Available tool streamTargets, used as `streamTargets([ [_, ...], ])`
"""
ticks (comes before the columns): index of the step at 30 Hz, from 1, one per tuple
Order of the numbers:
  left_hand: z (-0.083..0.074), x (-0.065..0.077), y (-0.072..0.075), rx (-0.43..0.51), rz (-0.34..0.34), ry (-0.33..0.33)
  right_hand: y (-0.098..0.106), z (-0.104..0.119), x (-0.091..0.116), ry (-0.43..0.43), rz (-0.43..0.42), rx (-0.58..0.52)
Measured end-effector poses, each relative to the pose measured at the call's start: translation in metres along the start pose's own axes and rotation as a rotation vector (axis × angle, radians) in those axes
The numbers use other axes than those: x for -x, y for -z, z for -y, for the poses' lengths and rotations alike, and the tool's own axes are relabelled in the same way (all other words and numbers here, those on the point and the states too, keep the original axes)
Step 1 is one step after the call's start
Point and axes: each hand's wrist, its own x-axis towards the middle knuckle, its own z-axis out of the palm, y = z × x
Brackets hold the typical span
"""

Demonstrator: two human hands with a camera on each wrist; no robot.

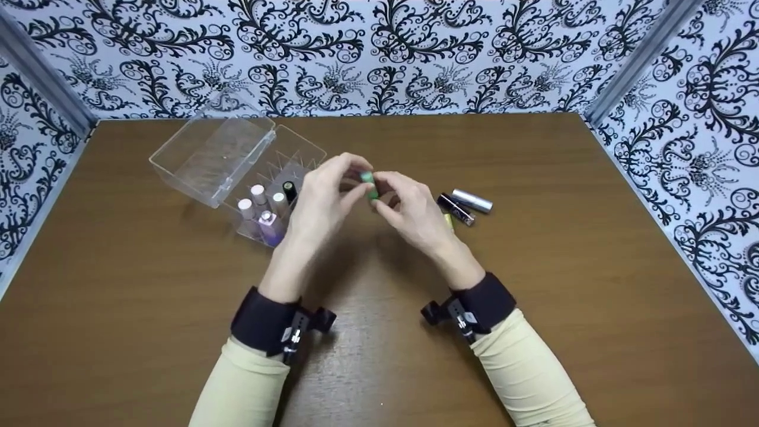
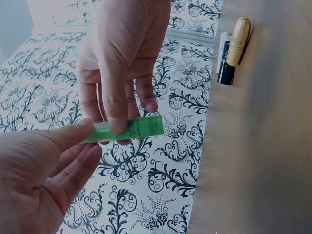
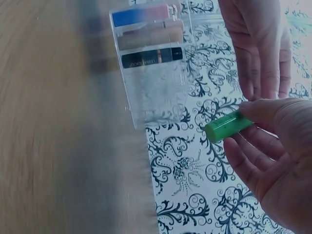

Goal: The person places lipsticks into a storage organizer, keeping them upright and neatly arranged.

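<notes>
Above the middle of the table, both hands hold a small green lip balm tube (image 1: 370, 185). My left hand (image 1: 323, 193) pinches one end of it, with the thumb on its side. From the other side my right hand (image 1: 412, 207) grips it too. The left wrist view shows the right thumb pressed on the printed side of the tube (image 2: 141, 127). Its rounded end points outward in the right wrist view (image 3: 219, 130). Left of the hands stands a clear divided box (image 1: 228, 198) with its lid open. Several nail polish bottles (image 1: 271, 228) stand upright in its front compartments.
Right of my right hand lie a black lipstick tube (image 1: 456, 209), a silver tube (image 1: 472, 201) and a yellow-gold tube (image 2: 239, 41), partly hidden in the head view. Patterned panels (image 1: 415, 59) enclose the back and sides of the wooden table (image 1: 563, 249).
</notes>
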Motion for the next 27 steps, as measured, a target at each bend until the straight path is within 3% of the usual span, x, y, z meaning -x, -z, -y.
streamTargets([
  [6, 0.0, -0.002, 0.013, -0.1, -0.071, -0.032, -0.006, 0.006, -0.001, 0.065, -0.01, 0.009],
  [12, 0.0, -0.002, 0.025, -0.356, -0.164, -0.055, -0.016, 0.01, -0.006, 0.14, -0.009, -0.042],
  [15, 0.002, 0.0, 0.03, -0.442, -0.19, -0.071, -0.023, 0.011, -0.01, 0.153, 0.005, -0.042],
  [27, 0.009, 0.002, 0.044, -0.501, -0.243, -0.09, -0.055, 0.023, -0.026, 0.109, 0.034, -0.162],
])
